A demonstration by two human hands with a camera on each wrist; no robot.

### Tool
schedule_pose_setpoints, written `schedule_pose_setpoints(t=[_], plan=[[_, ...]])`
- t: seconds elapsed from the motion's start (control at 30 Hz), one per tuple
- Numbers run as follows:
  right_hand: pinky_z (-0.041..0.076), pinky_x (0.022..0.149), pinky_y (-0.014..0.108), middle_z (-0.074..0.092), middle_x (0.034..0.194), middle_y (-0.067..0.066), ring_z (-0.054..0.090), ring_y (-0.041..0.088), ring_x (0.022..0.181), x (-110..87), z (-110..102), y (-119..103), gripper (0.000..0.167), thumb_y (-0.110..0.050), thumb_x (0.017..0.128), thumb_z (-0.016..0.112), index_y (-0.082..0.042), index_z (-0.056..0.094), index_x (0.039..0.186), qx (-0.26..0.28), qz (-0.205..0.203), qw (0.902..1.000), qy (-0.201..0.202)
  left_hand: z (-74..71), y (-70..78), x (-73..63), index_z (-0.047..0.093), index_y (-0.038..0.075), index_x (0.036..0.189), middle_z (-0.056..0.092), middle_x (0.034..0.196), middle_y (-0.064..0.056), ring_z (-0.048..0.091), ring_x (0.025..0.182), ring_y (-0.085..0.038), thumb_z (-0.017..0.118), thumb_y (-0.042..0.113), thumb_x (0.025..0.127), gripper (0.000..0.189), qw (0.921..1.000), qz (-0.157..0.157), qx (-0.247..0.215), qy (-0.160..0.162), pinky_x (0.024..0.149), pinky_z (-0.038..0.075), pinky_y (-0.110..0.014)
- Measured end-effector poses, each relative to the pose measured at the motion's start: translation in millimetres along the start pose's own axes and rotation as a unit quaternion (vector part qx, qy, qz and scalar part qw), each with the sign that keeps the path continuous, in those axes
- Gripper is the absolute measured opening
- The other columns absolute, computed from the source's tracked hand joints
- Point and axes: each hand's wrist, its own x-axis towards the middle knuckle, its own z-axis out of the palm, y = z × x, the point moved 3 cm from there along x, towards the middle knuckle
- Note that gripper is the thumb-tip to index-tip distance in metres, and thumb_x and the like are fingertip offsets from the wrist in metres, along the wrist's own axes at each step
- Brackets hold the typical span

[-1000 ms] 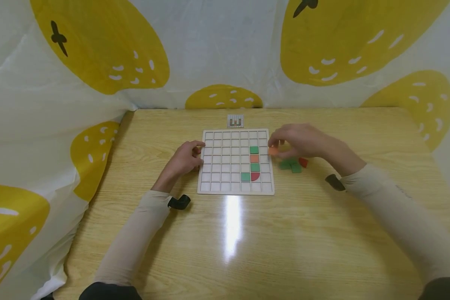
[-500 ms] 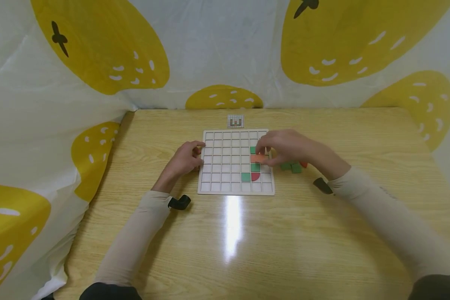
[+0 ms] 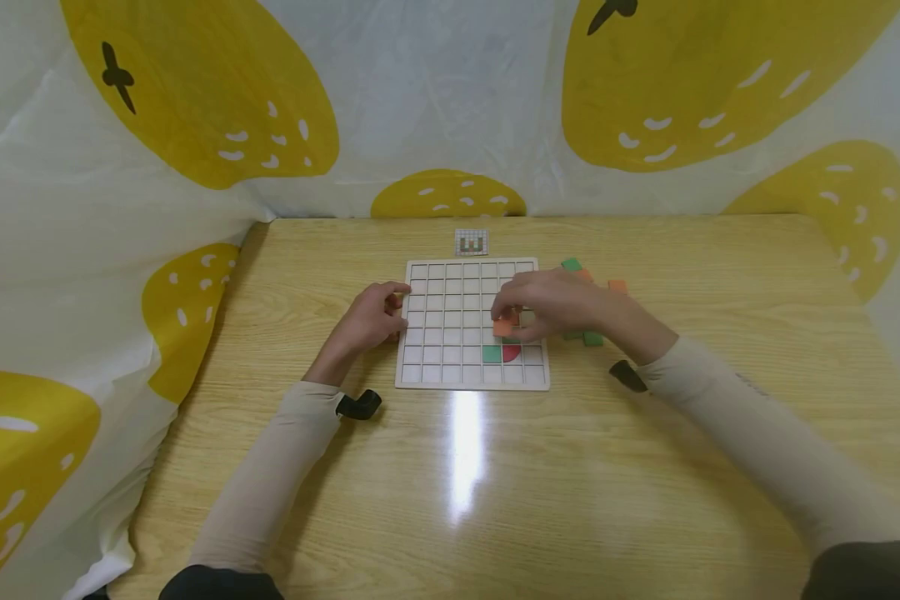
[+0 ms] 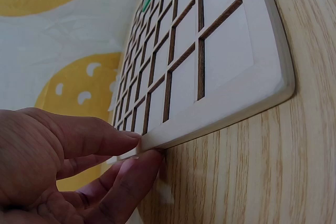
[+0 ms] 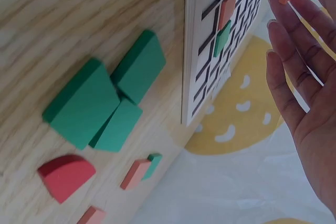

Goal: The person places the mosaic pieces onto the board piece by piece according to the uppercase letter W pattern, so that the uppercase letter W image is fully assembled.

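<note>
A pale square board with a grid of recessed cells lies on the table. My left hand holds its left edge, with thumb and finger at the rim in the left wrist view. Above the board's right part, my right hand pinches an orange square tile between thumb and fingers. Beneath that hand, a column of tiles is partly hidden in the head view. A green tile and a red quarter-round tile show in the lower cells. The right wrist view shows a seated orange tile between green ones.
Right of the board lie loose green tiles, a red quarter-round piece and orange tiles. A small pattern card sits behind the board. A patterned cloth hangs along the table's back and left.
My right hand has carried the orange tile leftward from the board's right edge to over the tile column. Loose tiles behind that hand have come into view. The left hand stays put.
</note>
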Motion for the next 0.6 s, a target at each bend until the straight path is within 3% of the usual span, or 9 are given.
schedule_pose_setpoints(t=[0.13, 0.37, 0.6], plan=[[0.049, 0.065, 0.03, 0.067, 0.093, -0.005, 0.063, 0.015, 0.089, 4.3, 4, -3, 0.022, -0.026, 0.083, 0.081, -0.02, 0.072, 0.103, -0.005, 0.012, 0.9998, -0.015, -0.2, 0.1, -0.5, 0.05, 0.005, 0.147, 0.05, 0.118, -0.017, 0.053, 0.093, -0.027, 0.066, -0.004, 0.091, 0.058, 1.0, 0.0, -0.003, -0.001, 0.066, 0.054, -0.031], [0.051, 0.076, 0.033, 0.068, 0.099, -0.007, 0.061, 0.014, 0.094, 11.5, 8, -9, 0.027, -0.03, 0.084, 0.082, -0.022, 0.073, 0.107, 0.003, 0.025, 0.9988, -0.041, -0.1, 0.5, -0.3, 0.05, 0.004, 0.147, 0.049, 0.118, -0.018, 0.054, 0.092, -0.026, 0.066, -0.004, 0.092, 0.058, 1.0, 0.002, 0.0, -0.002, 0.065, 0.054, -0.031], [0.049, 0.075, 0.032, 0.067, 0.097, -0.011, 0.058, 0.009, 0.093, 20.3, 16, -13, 0.02, -0.031, 0.087, 0.077, -0.026, 0.072, 0.106, -0.004, 0.019, 0.998, -0.06, 0.2, 0.3, 0.1, 0.051, 0.005, 0.146, 0.05, 0.118, -0.017, 0.053, 0.092, -0.026, 0.067, -0.003, 0.092, 0.057, 1.0, -0.003, 0.003, -0.003, 0.065, 0.053, -0.029]])
